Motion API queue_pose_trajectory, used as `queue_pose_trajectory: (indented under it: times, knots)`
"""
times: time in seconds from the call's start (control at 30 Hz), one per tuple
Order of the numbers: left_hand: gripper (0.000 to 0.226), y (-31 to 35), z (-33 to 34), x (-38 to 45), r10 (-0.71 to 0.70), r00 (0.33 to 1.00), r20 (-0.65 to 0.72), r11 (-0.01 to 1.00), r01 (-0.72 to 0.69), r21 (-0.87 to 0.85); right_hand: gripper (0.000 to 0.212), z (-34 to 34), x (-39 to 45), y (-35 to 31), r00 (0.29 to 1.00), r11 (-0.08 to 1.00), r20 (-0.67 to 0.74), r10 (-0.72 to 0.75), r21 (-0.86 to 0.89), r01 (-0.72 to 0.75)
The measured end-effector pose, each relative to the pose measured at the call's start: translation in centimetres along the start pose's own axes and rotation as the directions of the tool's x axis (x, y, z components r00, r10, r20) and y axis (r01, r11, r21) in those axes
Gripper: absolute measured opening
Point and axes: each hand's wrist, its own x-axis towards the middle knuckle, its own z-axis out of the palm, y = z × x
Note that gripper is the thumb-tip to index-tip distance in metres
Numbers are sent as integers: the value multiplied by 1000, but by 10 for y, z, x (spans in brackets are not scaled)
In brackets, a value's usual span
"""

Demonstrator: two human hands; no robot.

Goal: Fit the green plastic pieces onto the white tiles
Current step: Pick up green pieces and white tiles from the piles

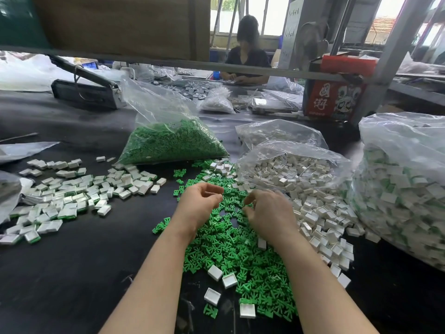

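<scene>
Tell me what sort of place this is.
Probably a small factory assembly bench: bulk bags of green pieces and white tiles, a heap of fitted tiles, and another worker at the same table.

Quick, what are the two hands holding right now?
Left hand: fingers curled, nothing visible in its grip.
Right hand: fingers curled among the green pieces; cannot tell.

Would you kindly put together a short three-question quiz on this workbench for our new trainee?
1. True or false: the bag of green pieces lies left of the open bag of white tiles.
2. The loose green pile sits under: A) both hands, B) the red box.
3. What colour is the table top?

Key: 1 true; 2 A; 3 black.
</scene>
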Motion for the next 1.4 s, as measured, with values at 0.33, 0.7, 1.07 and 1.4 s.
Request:
queue_pose_trajectory:
  times: [0.33, 0.7, 1.07, 1.4]
  knots:
    - [13, -2, 6, 0, 65, 996, 54, 968, -76, 239, 37, -8, -1, 11, 922, 885, 39, 384, -301, -356]
    - [11, -2, 8, -1, 71, 995, 66, 959, -86, 269, 13, -2, 2, 13, 983, 983, -76, 166, 91, -159]
    - [26, 10, 14, -3, -80, 982, 173, 912, 142, -384, 29, -19, -4, -12, 996, 389, -66, -57, 917, 83]
    - [39, 9, -1, 0, 93, 996, 0, 884, -83, -459, 44, -8, -2, -7, 968, 964, 210, -135, 253, 80]
